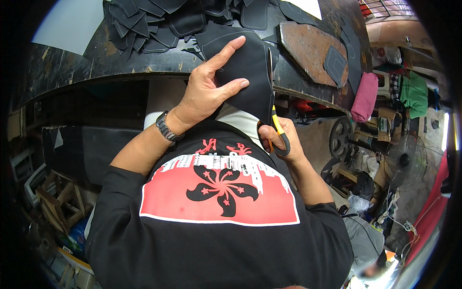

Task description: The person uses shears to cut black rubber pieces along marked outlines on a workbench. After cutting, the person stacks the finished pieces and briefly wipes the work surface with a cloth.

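A black sheet of leather-like material (250, 67) with pale marked outlines hangs over the near edge of the table. My left hand (207, 84) grips it, with the index finger and thumb lying across its top face and the other fingers hidden. In my right hand (284, 137) is a pair of scissors (276, 123) with yellow and black handles, fingers wrapped round the loops. The scissor blades run up along the right side of the sheet, close to its pale line. Many cut black pieces (180, 21) lie heaped beyond my left hand.
The dark worn table (86, 67) spans the front. On it, right of the sheet, rests a brown board (308, 53) with a small black piece (335, 65) on top. A pink cloth (364, 96) hangs at the table's right corner. A standing fan (405, 159) is farther right.
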Demonstrator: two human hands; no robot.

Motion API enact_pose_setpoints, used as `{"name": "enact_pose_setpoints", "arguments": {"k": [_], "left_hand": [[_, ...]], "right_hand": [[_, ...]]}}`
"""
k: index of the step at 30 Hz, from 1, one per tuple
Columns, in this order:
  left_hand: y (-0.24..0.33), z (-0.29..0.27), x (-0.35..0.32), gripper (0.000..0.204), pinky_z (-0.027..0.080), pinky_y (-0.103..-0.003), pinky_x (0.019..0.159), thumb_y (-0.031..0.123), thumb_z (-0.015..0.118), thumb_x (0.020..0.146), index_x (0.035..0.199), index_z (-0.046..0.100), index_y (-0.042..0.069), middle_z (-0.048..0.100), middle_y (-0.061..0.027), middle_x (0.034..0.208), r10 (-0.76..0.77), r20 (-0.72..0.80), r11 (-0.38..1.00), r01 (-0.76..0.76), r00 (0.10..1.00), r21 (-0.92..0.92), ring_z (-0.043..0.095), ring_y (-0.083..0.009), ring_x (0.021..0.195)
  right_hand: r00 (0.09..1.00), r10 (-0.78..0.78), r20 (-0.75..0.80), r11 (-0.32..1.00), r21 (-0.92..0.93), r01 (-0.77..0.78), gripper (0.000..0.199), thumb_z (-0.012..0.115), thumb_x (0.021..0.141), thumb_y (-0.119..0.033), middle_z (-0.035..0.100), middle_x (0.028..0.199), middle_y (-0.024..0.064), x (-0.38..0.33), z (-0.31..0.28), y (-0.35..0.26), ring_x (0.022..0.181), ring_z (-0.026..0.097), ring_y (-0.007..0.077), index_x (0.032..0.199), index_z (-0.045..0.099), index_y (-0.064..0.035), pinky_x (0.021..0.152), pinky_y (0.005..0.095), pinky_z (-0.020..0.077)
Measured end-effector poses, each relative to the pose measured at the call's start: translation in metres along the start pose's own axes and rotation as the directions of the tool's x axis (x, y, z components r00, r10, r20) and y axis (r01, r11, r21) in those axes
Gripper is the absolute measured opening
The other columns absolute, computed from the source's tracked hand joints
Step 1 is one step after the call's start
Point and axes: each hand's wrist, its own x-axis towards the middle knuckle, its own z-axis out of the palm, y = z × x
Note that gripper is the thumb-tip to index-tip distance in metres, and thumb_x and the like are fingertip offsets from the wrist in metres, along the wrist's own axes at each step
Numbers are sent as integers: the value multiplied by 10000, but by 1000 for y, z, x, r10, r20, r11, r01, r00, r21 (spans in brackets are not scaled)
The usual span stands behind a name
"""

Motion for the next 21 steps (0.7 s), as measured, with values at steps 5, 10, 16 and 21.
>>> {"name": "enact_pose_setpoints", "arguments": {"k": [5, 10, 16, 21], "left_hand": [[2, -1, -1, 710, 397, -274, 1063, -14, 715, 837, 1468, 390, 14, 463, -112, 1463, -38, 26, 999, 39, 999, -32, 490, -139, 1259], [3, -2, -2, 722, 395, -266, 1062, -32, 710, 838, 1476, 375, 8, 432, -108, 1490, -81, 50, 995, 84, 995, -48, 470, -134, 1280], [5, 7, -9, 691, 357, -290, 1082, 17, 718, 835, 1453, 408, -2, 513, -124, 1432, -60, 35, 998, 61, 998, -12, 489, -160, 1277], [6, 5, -10, 697, 351, -292, 1088, 32, 723, 832, 1453, 407, -1, 504, -134, 1441, -47, 42, 998, 46, 998, 33, 487, -170, 1287]], "right_hand": [[999, 34, -11, 998, -48, -35, 359, 756, 866, -319, 513, 539, -13, -4, -1, -5, 433, 487, 59, 725, 566, -49, 404, 213, 362], [997, 67, 38, 998, -8, -66, 377, 740, 865, -366, 546, 569, 8, 1, -1, -7, 455, 518, 79, 749, 579, -45, 431, 216, 396], [996, 37, 75, 992, 118, -46, 398, 714, 869, -399, 588, 638, 45, 9, -4, -13, 518, 562, 112, 780, 585, -33, 487, 230, 443], [998, 44, 37, 996, 79, -47, 411, 726, 865, -414, 584, 631, 44, 9, -3, -9, 518, 558, 108, 768, 573, -44, 486, 237, 444]]}}
